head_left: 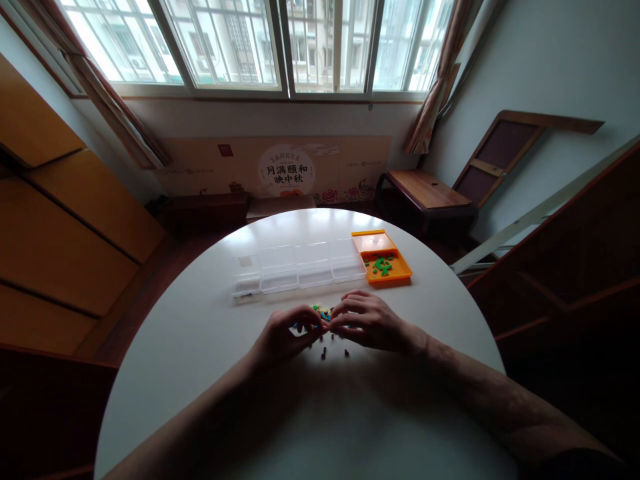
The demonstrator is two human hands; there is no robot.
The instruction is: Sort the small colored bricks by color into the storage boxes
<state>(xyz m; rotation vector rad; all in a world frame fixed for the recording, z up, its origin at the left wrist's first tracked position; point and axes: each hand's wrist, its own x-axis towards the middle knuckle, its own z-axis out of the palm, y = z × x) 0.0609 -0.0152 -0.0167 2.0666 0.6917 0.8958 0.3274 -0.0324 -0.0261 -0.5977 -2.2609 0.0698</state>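
Note:
Over the middle of the white table, my left hand and my right hand meet fingertip to fingertip. Both are closed in a pinch, and whatever lies between the fingers is too small or too hidden to name. Just behind the fingertips is a small pile of colourful building pieces, yellow, blue and green among them, partly covered by the hands. Nearer to me lie several tiny dark pieces, including one dark brown piece and another dark piece.
Beyond my hands stands a row of clear plastic boxes with raised lids. At its right end, an orange box holds several green pieces. The round white table has a curved far edge; a wooden stool stands behind it.

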